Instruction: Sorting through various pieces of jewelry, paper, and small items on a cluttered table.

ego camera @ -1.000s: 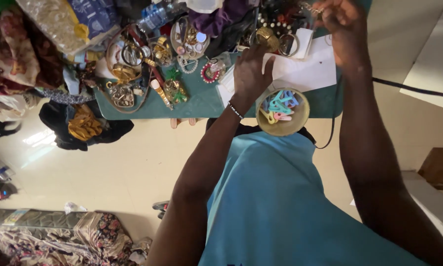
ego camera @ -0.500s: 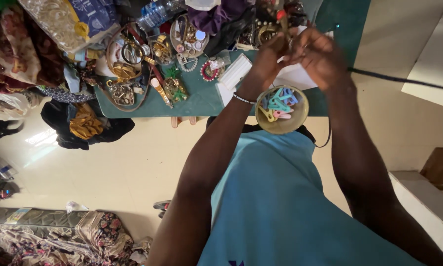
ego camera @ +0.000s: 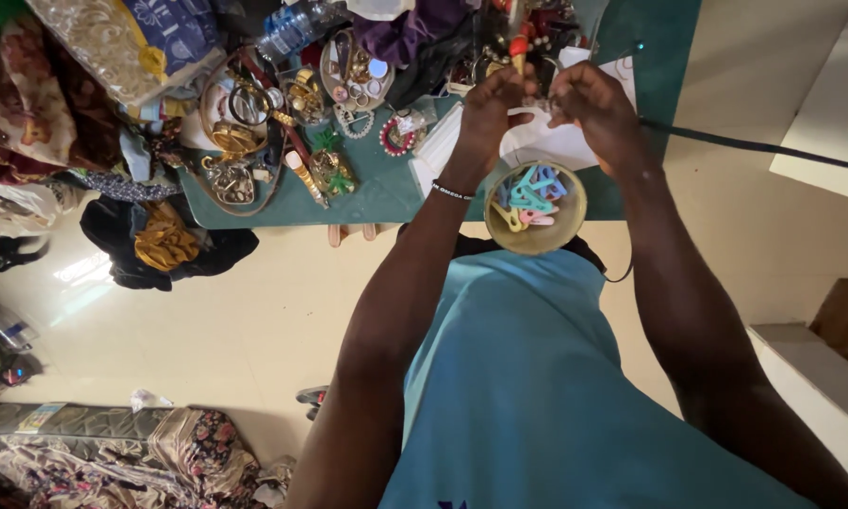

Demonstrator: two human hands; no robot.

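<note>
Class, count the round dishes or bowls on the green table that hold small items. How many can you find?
2. A bowl of pastel clips sits at the near edge below the hands; a dish of jewellery lies further left. Clutter may hide others.

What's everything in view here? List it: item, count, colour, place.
round bowl of plastic clips: one, tan, clips pastel blue, yellow and pink, table's near edge under the hands
green-topped table: one, upper middle
white paper sheet: one, on the table beneath the hands
round tray of jewellery: one, silvery, table top centre
red-and-white bead bracelet: one, mid table
black cable: one, running right
left hand: raised over the paper, beaded wristband
right hand: beside the left hand
</note>
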